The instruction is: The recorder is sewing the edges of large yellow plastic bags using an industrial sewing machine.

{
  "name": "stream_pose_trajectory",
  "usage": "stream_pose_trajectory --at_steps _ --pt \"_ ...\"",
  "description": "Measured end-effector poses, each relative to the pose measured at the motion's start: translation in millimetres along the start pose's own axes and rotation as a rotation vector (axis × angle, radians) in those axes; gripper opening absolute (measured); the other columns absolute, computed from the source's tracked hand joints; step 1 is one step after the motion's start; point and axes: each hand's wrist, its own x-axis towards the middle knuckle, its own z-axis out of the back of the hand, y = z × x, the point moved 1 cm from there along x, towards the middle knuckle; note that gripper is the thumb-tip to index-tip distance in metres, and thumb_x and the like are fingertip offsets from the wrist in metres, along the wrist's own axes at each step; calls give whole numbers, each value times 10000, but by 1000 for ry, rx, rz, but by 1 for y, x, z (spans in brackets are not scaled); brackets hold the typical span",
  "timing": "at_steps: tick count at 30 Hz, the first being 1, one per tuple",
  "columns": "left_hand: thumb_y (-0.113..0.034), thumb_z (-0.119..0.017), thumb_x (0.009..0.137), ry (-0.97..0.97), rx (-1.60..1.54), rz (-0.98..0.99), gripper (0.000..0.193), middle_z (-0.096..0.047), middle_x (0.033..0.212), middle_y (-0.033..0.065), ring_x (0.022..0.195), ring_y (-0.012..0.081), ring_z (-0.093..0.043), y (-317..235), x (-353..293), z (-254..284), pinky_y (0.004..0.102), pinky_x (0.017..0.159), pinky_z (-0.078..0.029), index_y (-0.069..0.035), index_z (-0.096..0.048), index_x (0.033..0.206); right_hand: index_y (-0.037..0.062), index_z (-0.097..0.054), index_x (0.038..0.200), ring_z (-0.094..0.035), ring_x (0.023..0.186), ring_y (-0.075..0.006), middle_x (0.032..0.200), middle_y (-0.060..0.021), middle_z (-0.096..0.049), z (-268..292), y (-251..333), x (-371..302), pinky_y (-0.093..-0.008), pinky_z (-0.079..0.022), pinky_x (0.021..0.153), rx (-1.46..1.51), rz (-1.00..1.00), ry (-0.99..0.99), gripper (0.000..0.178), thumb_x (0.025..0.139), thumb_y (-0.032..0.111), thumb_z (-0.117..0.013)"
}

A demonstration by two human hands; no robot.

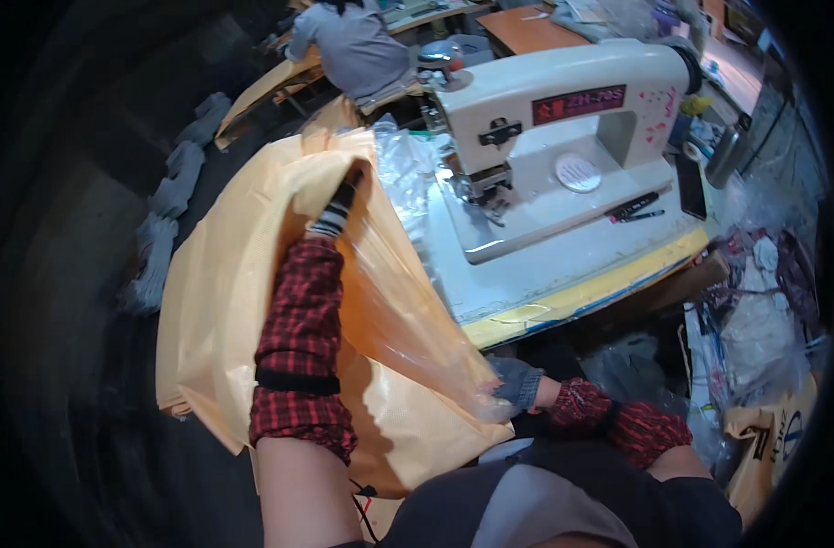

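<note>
A large cream-coloured woven sack (221, 274) with a clear plastic liner (390, 265) spreads open in front of me, left of a white sewing machine (563, 91). My left hand (348, 194), in a dark glove with a striped cuff, reaches deep into the sack's mouth near its far corner; its fingers are hidden there. Down by my body, my right hand (516, 384) in a grey glove closes on the near right edge of the sack, with liner plastic bunched over the fingers. Red and black plaid sleeves cover both forearms.
The machine stands on a white table (472, 292) with a yellow front edge. Two pens (634, 210), a phone (690, 187) and a metal flask (728, 153) lie or stand beside it. Plastic scraps (755, 310) heap at right. A seated person (353, 50) is beyond.
</note>
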Motion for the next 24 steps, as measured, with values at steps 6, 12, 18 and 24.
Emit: stream_pose_trajectory --at_steps 6,12,18,24 --pt "-555 -512 817 255 -246 410 548 -626 1056 126 980 281 -570 -165 -59 -88 336 892 -397 -95 -618 1094 38 -569 1008 -611 830 -276 879 -155 -629 36 -62 -39 -354 -468 742 123 -157 -148 442 787 417 -623" --pt "-540 -522 818 199 -361 372 539 -628 1035 132 968 279 -572 -158 -45 -80 321 880 -402 -85 -616 1092 29 -567 925 -612 777 -313 813 -162 -628 79 5 4 -378 -475 716 -102 -157 -439 412 809 424 -567" --pt "-524 -532 820 280 -482 324 530 -630 1015 138 956 277 -573 -191 -41 -62 307 867 -406 -75 -614 1089 19 -532 996 -589 850 -357 879 -221 -600 71 -29 27 -437 -457 733 -297 -5 -673 297 878 276 -439" --pt "-439 -521 838 471 -216 428 465 -630 883 108 850 228 -570 -166 -43 -103 313 789 -423 -1 -615 963 31 -554 993 -586 847 -350 860 -191 -607 75 -15 -9 -387 -461 760 -93 -46 -646 314 808 285 -560"
